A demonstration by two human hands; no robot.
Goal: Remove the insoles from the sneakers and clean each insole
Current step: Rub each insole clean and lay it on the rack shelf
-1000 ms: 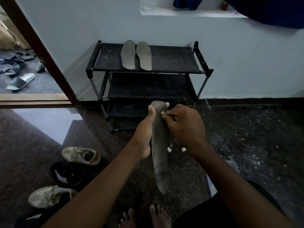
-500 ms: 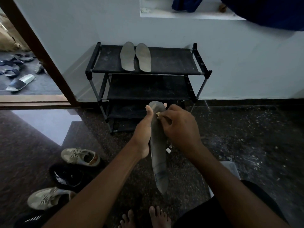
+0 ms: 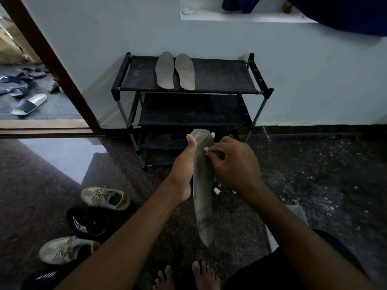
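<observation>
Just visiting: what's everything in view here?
Long grey foam insole: one, grey, held upright at centre.
Flat grey insoles: two, grey, side by side atop rack.
Black three-tier shoe rack: one, black, against wall.
Beige lace-up sneakers: two, beige, floor left.
Black white-striped sneakers: two, black, alternating with them.
Dark-and-white slide slippers: several, beyond doorway.
Bare feet: two, bottom edge.
Left grip: hand, holds the long insole.
Right grip: hand, pinches its right edge.
</observation>
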